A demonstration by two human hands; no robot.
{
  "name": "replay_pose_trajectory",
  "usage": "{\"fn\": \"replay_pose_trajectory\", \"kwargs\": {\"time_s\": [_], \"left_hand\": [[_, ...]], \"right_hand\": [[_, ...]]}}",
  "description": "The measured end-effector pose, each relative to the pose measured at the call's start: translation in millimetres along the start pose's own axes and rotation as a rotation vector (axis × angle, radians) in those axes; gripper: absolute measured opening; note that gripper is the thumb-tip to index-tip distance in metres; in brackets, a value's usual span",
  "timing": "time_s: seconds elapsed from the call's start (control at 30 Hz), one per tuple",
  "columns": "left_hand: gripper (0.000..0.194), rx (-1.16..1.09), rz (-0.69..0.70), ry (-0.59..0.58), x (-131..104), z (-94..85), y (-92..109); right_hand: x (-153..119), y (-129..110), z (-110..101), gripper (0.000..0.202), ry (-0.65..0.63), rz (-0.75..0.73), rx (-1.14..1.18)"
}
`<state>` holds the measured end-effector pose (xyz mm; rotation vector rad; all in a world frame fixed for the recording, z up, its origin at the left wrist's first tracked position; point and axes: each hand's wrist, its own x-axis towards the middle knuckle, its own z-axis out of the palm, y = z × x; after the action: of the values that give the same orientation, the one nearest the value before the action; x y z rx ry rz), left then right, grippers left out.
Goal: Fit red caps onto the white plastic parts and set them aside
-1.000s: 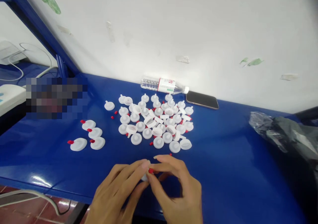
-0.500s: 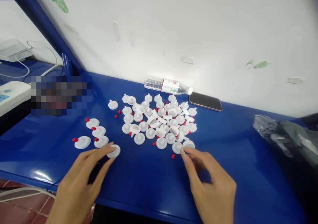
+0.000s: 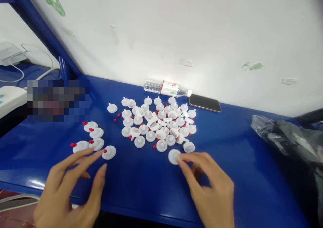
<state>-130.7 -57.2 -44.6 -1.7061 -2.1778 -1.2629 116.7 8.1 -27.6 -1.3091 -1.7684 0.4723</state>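
My left hand is open, its thumb and fingers apart, just beside a white round disc with a small red cap on its stem. That disc lies flat on the blue table. Several other red-capped white discs lie to its left, one partly behind my fingers. Between thumb and forefinger, my right hand pinches the edge of another white disc, just in front of the pile. No red cap shows on this one; my fingertips hide part of it. Many stemmed white discs are heaped beyond, some tipped on edge.
Loose red caps are scattered in and around the pile. Behind it lie a plastic water bottle and a dark phone by the white wall. Clear plastic and dark bags sit at the right; a white device stands at the left.
My left hand has let go of its disc, which now lies with its red cap showing, and has drawn back leftward. My right hand has pulled its disc left, away from the pile.
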Motion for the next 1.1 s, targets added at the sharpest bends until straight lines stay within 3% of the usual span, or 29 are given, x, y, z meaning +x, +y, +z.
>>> {"fn": "replay_pose_trajectory", "kwargs": {"time_s": [0.07, 0.1, 0.13, 0.2, 0.27, 0.4, 0.53, 0.73, 0.9, 1.1], "left_hand": [[0.042, -0.056, 0.092, -0.093, -7, 4.3, 15], [0.046, -0.088, 0.163, -0.214, -10, 7.6, 23], [0.047, -0.129, 0.240, -0.322, -12, 11.5, 29], [0.039, -0.216, 0.337, -0.409, -14, 20.5, 37], [0.034, -0.269, 0.336, -0.374, -11, 29.1, 40], [0.034, -0.203, 0.182, -0.317, -5, 39.6, 37], [0.028, -0.199, 0.203, -0.315, -5, 43.4, 34], [0.028, -0.185, 0.222, -0.314, -10, 46.6, 31], [0.036, -0.169, 0.232, -0.332, -13, 46.1, 30], [0.036, -0.157, 0.232, -0.326, -13, 47.0, 29]], "right_hand": [[-8, -10, 5, 0.008, -0.086, 0.018, 0.136], [-11, -15, 9, 0.010, -0.131, 0.020, 0.202], [-15, -19, 12, 0.011, -0.173, 0.018, 0.262], [-19, -22, 15, 0.010, -0.229, 0.014, 0.330], [-18, -17, 13, 0.013, -0.220, 0.034, 0.278], [-7, 7, 3, 0.014, -0.089, 0.135, -0.066], [-3, 21, 5, 0.012, -0.166, 0.163, -0.212], [-5, 14, 17, 0.013, -0.257, 0.126, -0.157], [-6, 10, 17, 0.009, -0.278, 0.194, -0.001], [-11, 11, 18, 0.009, -0.311, 0.170, -0.011]]}}
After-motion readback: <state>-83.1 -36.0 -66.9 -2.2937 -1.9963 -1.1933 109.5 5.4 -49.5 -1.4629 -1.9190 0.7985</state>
